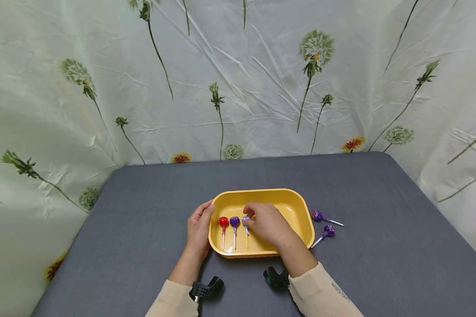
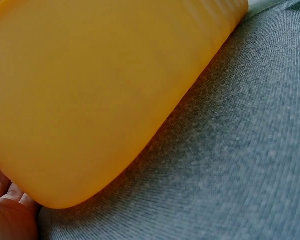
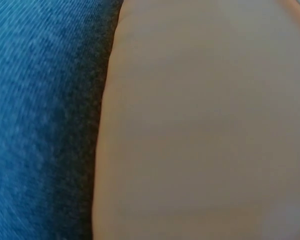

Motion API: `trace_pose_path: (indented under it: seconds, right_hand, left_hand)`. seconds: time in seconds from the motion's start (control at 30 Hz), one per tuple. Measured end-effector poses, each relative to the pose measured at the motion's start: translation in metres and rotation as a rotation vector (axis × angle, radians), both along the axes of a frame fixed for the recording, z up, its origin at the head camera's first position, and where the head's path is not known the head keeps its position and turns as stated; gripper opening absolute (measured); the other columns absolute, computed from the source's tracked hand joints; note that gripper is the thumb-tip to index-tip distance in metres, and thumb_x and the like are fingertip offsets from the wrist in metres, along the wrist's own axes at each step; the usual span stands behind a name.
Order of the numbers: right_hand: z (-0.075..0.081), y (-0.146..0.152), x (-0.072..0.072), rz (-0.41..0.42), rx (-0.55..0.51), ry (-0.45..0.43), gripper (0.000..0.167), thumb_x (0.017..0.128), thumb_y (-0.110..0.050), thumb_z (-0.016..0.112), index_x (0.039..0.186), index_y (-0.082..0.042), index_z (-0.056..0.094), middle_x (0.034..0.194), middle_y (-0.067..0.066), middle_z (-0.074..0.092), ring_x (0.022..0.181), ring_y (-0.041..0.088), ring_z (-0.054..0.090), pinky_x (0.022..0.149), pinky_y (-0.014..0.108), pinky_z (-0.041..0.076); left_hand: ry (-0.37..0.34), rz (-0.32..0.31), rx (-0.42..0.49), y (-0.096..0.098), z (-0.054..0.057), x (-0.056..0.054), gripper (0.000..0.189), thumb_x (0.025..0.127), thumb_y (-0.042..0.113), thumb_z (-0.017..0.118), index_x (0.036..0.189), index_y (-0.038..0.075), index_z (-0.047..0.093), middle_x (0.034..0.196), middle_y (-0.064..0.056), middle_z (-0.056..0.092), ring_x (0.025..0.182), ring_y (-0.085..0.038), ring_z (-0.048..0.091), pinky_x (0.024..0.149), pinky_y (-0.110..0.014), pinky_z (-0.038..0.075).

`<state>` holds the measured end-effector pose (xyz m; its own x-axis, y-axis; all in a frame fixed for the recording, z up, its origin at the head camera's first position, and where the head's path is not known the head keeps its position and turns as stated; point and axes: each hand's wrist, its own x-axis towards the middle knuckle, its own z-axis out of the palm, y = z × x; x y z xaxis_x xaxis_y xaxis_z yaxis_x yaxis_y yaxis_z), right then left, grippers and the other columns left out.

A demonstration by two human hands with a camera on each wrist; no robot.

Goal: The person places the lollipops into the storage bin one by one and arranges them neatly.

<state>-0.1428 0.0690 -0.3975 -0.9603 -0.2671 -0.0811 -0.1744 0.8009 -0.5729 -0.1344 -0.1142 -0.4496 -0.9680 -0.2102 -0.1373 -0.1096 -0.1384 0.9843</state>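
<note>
A yellow tray (image 1: 262, 254) sits on the table, with a red lollipop (image 1: 224, 222), a purple lollipop (image 1: 234, 222) and a light blue lollipop (image 1: 245, 220) side by side in its left part, sticks toward the front. My right hand (image 1: 267, 224) reaches into the tray and pinches the light blue lollipop near its head; the fingers partly cover it. At the tray's left side, my left hand (image 1: 198, 230) holds the rim and outer wall. The left wrist view shows some of its fingers (image 2: 10, 215) by the tray wall (image 2: 100, 100). The right wrist view shows only the tray's blurred side (image 3: 200, 125).
Two more purple lollipops lie right of the tray: one (image 1: 317, 215) points its stick rightward, the other (image 1: 329, 230) has its stick tip by the tray wall. A grey cloth (image 1: 154, 198) covers the table. A flower-print curtain (image 1: 262, 88) hangs behind.
</note>
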Motion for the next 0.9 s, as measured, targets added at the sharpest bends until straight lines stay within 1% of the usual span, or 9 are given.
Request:
trace_pose_path:
  seconds: [0.37, 0.6, 0.73, 0.9]
  right_hand:
    - [-0.0016, -0.0015, -0.0014, -0.019, 0.039, 0.022, 0.01, 0.093, -0.019, 0.076, 0.1, -0.014, 0.071, 0.097, 0.001, 0.073, 0.088, 0.018, 0.063, 0.087, 0.038, 0.056]
    - [-0.0016, -0.0018, -0.0011, -0.012, 0.031, 0.015, 0.011, 0.093, -0.02, 0.076, 0.101, -0.014, 0.071, 0.097, 0.0, 0.074, 0.089, 0.018, 0.065, 0.087, 0.038, 0.056]
    - [-0.0017, -0.0017, -0.0012, -0.002, 0.02, 0.019, 0.012, 0.093, -0.019, 0.076, 0.102, -0.013, 0.072, 0.098, 0.001, 0.075, 0.091, 0.019, 0.066, 0.088, 0.039, 0.057]
    - [-0.0016, -0.0014, -0.0014, -0.001, 0.02, 0.016, 0.013, 0.093, -0.02, 0.076, 0.103, -0.013, 0.072, 0.101, 0.002, 0.075, 0.092, 0.02, 0.067, 0.089, 0.04, 0.056]
  left_hand:
    - [-0.007, -0.002, -0.006, 0.0006, 0.001, 0.0004, 0.043, 0.107, 0.027, 0.052, 0.14, 0.0, 0.058, 0.144, -0.019, 0.058, 0.13, -0.027, 0.059, 0.107, -0.031, 0.053]
    - [-0.003, -0.003, 0.0, 0.0, 0.0001, 0.0001, 0.042, 0.107, 0.026, 0.051, 0.139, 0.0, 0.058, 0.144, -0.019, 0.058, 0.13, -0.026, 0.059, 0.106, -0.028, 0.054]
    - [-0.008, -0.001, -0.011, 0.0, -0.0001, -0.0005, 0.041, 0.107, 0.026, 0.052, 0.139, 0.002, 0.058, 0.144, -0.017, 0.059, 0.131, -0.025, 0.059, 0.104, -0.027, 0.054]
    - [-0.007, -0.003, -0.01, 0.0005, 0.0002, -0.0003, 0.042, 0.106, 0.027, 0.052, 0.139, 0.001, 0.058, 0.144, -0.018, 0.059, 0.129, -0.025, 0.06, 0.105, -0.028, 0.054]
